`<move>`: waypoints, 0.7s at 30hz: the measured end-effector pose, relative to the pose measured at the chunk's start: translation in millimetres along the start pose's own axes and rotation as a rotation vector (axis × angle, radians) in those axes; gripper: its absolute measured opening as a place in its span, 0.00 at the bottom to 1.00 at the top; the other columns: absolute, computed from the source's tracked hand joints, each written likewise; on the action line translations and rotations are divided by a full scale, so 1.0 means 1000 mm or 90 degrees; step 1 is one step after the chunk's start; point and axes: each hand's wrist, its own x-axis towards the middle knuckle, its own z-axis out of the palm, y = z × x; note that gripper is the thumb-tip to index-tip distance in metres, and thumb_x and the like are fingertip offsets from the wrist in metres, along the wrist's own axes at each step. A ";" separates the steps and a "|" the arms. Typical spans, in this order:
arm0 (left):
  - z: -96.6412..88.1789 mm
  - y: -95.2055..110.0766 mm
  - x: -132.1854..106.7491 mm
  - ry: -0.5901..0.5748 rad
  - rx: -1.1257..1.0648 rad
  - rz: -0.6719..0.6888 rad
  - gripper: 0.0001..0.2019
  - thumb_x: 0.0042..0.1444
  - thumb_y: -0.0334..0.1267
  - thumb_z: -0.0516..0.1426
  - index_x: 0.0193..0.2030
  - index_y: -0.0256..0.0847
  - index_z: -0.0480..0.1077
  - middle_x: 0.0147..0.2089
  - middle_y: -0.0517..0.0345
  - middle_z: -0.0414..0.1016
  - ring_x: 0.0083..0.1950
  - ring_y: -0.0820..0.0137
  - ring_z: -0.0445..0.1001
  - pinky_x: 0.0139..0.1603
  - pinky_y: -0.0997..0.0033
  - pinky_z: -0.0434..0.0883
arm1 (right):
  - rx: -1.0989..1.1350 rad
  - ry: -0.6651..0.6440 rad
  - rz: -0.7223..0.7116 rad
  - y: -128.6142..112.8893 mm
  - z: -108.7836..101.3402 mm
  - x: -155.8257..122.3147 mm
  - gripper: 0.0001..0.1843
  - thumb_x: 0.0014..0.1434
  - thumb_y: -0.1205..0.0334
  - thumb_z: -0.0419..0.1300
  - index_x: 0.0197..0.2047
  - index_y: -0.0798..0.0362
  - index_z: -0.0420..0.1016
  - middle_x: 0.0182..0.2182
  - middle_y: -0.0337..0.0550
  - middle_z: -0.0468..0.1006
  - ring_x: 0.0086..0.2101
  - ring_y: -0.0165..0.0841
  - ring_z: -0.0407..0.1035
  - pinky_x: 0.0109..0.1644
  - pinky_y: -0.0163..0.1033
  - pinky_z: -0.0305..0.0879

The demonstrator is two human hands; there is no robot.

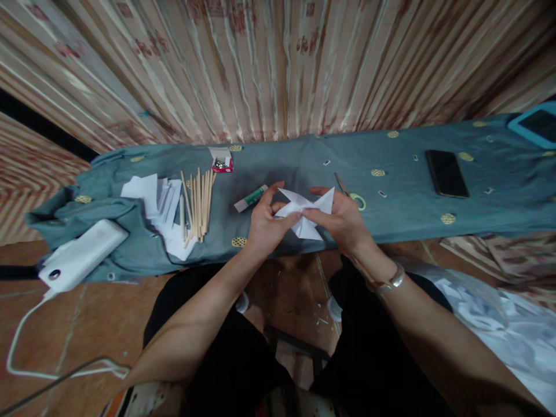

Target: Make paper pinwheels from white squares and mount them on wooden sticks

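A white paper pinwheel (309,223) with pointed blades is held up between my two hands, over the near edge of the cloth-covered table. My left hand (268,223) grips it from the left, thumb pressed near its centre. From the other side my right hand (345,219) pinches it, its thumb meeting the middle too. The fingers behind the paper are partly hidden. Just left of my left hand lies a glue stick (251,198). Scissors (351,196) with a light green handle lie beyond my right hand, partly covered by it.
Wooden sticks (200,202) and folded white paper (163,202) lie at the left, near a small open box (222,162) of shiny metal bits. A white device (82,255) with a cable sits farther left. A black phone (446,172) rests at the right; a plastic bag (490,313) stands below.
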 end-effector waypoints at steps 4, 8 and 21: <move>-0.001 0.003 -0.001 -0.020 -0.033 -0.024 0.38 0.37 0.34 0.69 0.58 0.40 0.63 0.24 0.69 0.75 0.25 0.73 0.71 0.30 0.74 0.68 | 0.006 0.000 0.005 -0.003 0.001 0.000 0.30 0.35 0.57 0.74 0.42 0.52 0.70 0.24 0.33 0.76 0.24 0.30 0.69 0.30 0.38 0.66; -0.002 0.004 -0.001 -0.028 -0.062 -0.038 0.34 0.38 0.36 0.70 0.55 0.41 0.65 0.26 0.66 0.76 0.27 0.71 0.73 0.32 0.72 0.69 | 0.014 -0.003 0.009 -0.002 0.001 0.000 0.30 0.35 0.56 0.75 0.41 0.52 0.70 0.24 0.33 0.77 0.23 0.30 0.69 0.30 0.38 0.67; -0.009 0.001 0.000 -0.029 -0.023 -0.028 0.38 0.37 0.35 0.69 0.59 0.40 0.64 0.23 0.69 0.74 0.25 0.72 0.72 0.32 0.73 0.69 | -0.001 -0.028 -0.004 0.001 0.003 0.002 0.28 0.36 0.57 0.74 0.41 0.51 0.71 0.24 0.33 0.76 0.24 0.31 0.68 0.31 0.39 0.66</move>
